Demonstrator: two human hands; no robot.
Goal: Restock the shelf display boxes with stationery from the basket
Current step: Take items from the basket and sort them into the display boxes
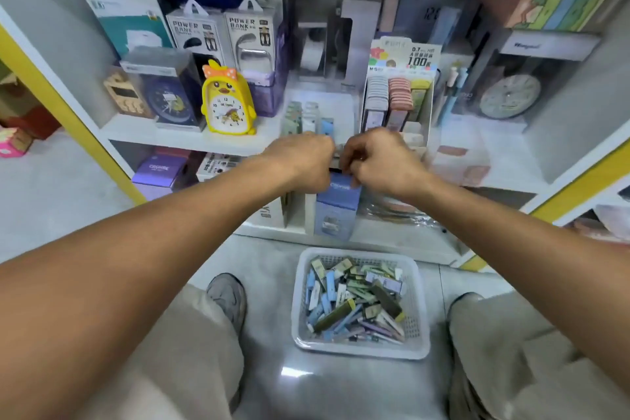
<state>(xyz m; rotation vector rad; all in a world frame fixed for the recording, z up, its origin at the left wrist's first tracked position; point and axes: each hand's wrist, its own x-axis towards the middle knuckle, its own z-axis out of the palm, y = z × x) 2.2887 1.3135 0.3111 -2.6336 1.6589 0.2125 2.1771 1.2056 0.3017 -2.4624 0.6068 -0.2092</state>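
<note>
**Hands meeting at the shelf's front edge**

Left hand (pixel 303 155) and right hand (pixel 378 160) knuckle to knuckle over the front edge of the shelf (pixel 163 133), fingers curled; grasped item, if any, hidden, cannot tell. Just behind, clear display box (pixel 341 106) with upright packets along its left side. Below on the floor, white basket (pixel 414 327) heaped with stationery packs (pixel 354 300), between the knees. Yellow duck clock (pixel 226 99) left on the shelf.

Item between left hand (pixel 301 160) and right hand (pixel 381 160) hidden by fingers; top shelf boxes (pixel 559 7) blurred
</note>
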